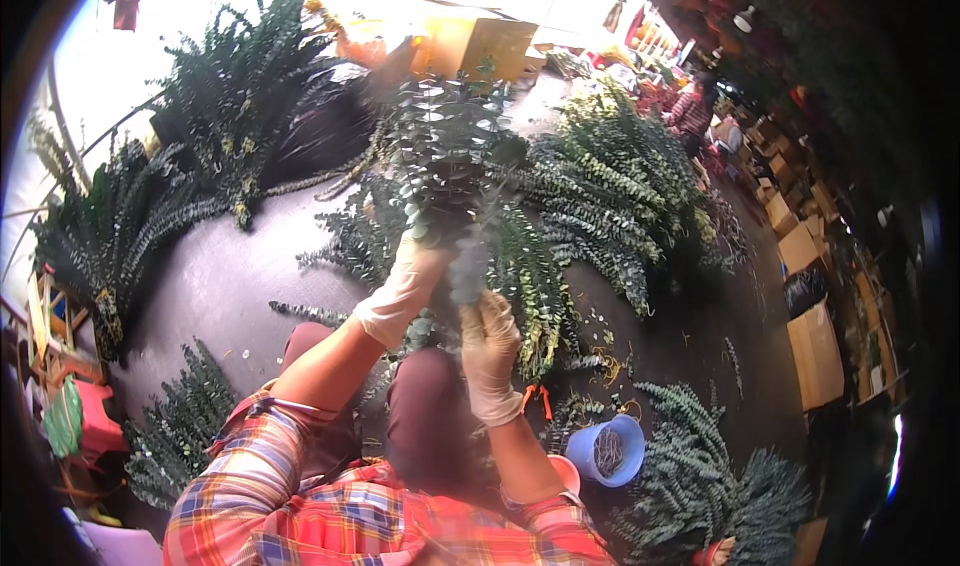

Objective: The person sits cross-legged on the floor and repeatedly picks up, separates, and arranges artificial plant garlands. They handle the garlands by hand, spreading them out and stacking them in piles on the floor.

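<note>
Blurred eucalyptus bunch (pixel 445 156) held up at centre, stems hidden inside gloved left hand (pixel 408 278) and right hand (pixel 488 351), both closed on it. Blue cup (pixel 607 450) near right; leafy piles (pixel 610 186) beyond.

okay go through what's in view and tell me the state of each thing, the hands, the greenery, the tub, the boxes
left hand: gloved, closed around the eucalyptus bunch, held upright
right hand: gloved, gripping the bunch's lower stems
blue tub: upright, open, small thin pieces inside
orange-handled cutters: lying on the floor, not held
loose bundles: lying in heaps on the floor
yellow carton: standing, flaps blurred by glare
brown boxes: on the floor along the right side
</note>
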